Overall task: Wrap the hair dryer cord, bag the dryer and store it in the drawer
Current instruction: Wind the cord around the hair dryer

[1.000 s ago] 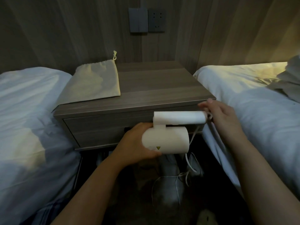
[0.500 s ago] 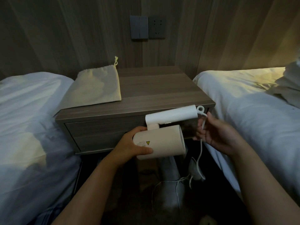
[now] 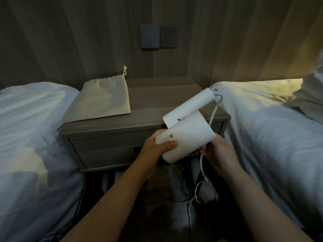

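— What has changed since a moment ago?

— The hair dryer point(image 3: 188, 137) is now tilted; its folded handle point(image 3: 190, 105) points up toward 1 o'clock, where before it lay almost level. The right hand point(image 3: 218, 154) has come down from the handle's end and is now under the front of the barrel, near the middle of the view.

— And the left hand?

— The left hand point(image 3: 155, 151) grips the rear of the barrel, fingers point(image 3: 168, 143) closed around it, the thumb lying over the top just below a small yellow warning sign point(image 3: 170, 136).

— Does the right hand hold something?

— It seems to pinch the cord point(image 3: 201, 165) just beside the barrel, but its fingers are hidden behind the dryer, so I cannot tell surely. The cord leaves the handle's tip, hangs down past the barrel, goes through that hand and falls in loose loops to the floor at 6 o'clock.

— Where is the bag?

— The cloth bag point(image 3: 103, 103) lies flat on the left part of the tabletop point(image 3: 152, 102), at 10 o'clock from the dryer, well apart from it. Its drawstring knot stands up at the far corner.

— The drawer?

— The drawer point(image 3: 108, 147) under the tabletop is shut. One bed point(image 3: 31, 137) is at 9 o'clock, the other bed point(image 3: 272, 130) at 3 o'clock.
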### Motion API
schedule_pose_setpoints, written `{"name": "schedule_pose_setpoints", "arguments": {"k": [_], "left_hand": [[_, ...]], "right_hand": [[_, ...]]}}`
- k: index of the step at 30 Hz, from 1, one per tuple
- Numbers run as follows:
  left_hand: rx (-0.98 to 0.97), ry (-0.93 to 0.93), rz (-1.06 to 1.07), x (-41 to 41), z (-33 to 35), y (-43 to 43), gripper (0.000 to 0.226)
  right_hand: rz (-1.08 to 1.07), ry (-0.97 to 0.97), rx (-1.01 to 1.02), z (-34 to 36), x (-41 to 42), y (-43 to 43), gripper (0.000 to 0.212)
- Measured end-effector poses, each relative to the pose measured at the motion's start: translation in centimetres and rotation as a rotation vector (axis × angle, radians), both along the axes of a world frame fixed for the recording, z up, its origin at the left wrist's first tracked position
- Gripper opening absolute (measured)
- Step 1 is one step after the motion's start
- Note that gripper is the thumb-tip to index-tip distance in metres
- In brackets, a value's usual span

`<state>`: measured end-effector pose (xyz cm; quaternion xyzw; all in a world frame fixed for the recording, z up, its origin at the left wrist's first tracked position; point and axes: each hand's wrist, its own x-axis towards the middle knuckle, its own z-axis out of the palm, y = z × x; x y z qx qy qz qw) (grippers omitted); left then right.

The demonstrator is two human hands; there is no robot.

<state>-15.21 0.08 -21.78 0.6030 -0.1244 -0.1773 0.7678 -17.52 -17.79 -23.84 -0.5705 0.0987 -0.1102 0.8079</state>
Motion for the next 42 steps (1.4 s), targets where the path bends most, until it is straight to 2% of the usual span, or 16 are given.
{"name": "schedule_pose_setpoints", "arguments": {"k": [3,6,9,11,15,18,21,25,28,30,34,37,39,42], "left_hand": [[-0.024,0.01,0.078,0.4,1.4,-0.6,0.032],[-0.041,-0.001,0.141,0.9,3.0,-0.9,0.024],[-0.058,-0.056,0.22,1.3,4.0,-0.6,0.032],[-0.012,-0.135,0.294,1.4,4.3,-0.1,0.038],[0.225,-0.322,0.355,1.1,4.3,1.1,0.053],[0.372,-0.464,0.348,0.3,3.4,2.1,0.06],[0.468,-0.548,0.306,-0.1,2.7,3.4,0.064],[0.56,-0.547,0.23,-0.1,2.4,4.4,0.064],[0.568,-0.518,0.215,0.2,2.4,4.6,0.062],[0.6,-0.512,0.185,0.3,2.2,4.6,0.062],[0.671,-0.512,0.131,0.3,2.0,4.2,0.061],[0.701,-0.507,0.118,0.2,1.7,4.0,0.063],[0.712,-0.516,0.101,0.1,1.5,3.8,0.064],[0.738,-0.528,0.088,0.0,0.9,3.4,0.065]], "right_hand": [[-0.069,0.003,-0.248,0.3,0.8,0.6,0.037],[-0.034,-0.027,-0.613,1.3,0.9,1.5,0.036],[0.121,0.02,-1.027,1.7,0.9,2.3,0.022],[0.299,0.081,-1.282,1.5,0.6,2.6,0.036],[0.565,0.077,-1.453,3.0,-1.4,2.3,0.069],[0.583,-0.019,-1.608,4.5,-2.7,2.1,0.065],[0.511,-0.153,-1.643,5.6,-3.3,2.5,0.051],[0.269,-0.315,-1.679,6.2,-3.8,2.3,0.024],[0.108,-0.387,-1.658,6.0,-4.1,2.5,0.027],[-0.036,-0.397,-1.633,6.0,-4.1,2.7,0.018],[-0.166,-0.287,-1.601,6.0,-4.1,3.0,0.025],[-0.114,-0.209,-1.474,6.2,-4.0,3.3,0.018],[0.034,-0.169,-1.341,6.4,-3.7,3.1,0.011],[0.29,-0.148,-1.288,6.7,-3.5,2.4,0.027]]}}
